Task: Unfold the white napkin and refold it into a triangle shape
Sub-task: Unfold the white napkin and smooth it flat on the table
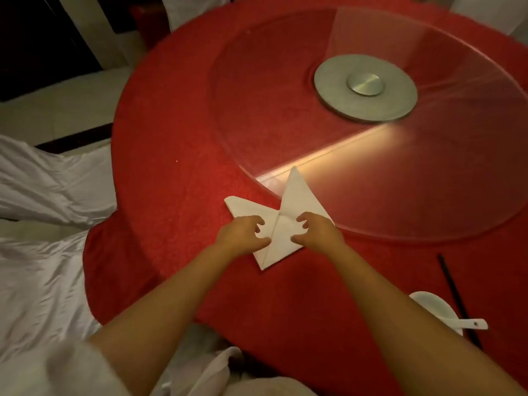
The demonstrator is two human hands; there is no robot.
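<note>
Both hands on a folded white napkin

The left hand (243, 234) and right hand (317, 231) pinch the white napkin (288, 207) with curled fingers on the red table (171, 138).

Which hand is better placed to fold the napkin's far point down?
Probably right. The right hand rests just below the far point of the napkin; the left hand sits by the left flap.

Napkin (285, 218) on table (171, 138), before turntable (371, 124); bowl (431, 310) right.
</note>
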